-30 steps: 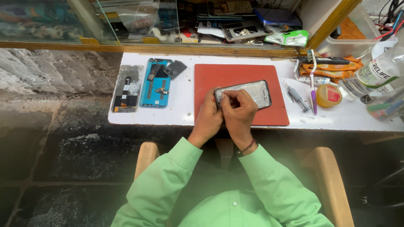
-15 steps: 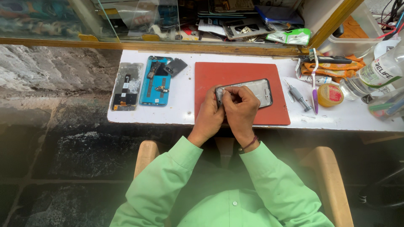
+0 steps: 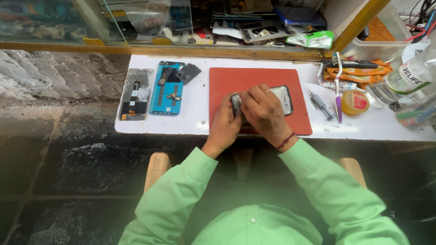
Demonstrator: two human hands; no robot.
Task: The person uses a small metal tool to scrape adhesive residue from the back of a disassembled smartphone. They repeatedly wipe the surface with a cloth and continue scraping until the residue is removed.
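Phone (image 3: 285, 97) lies lengthwise left-right on red mat (image 3: 254, 79), both hands' grip grasping its left end.

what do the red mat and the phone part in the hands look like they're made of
Red mat: probably rubber or silicone, going by its flat, matte, even surface. Phone part, held by the left hand and right hand: dark glossy rim around a pale panel, likely plastic or metal with glass.
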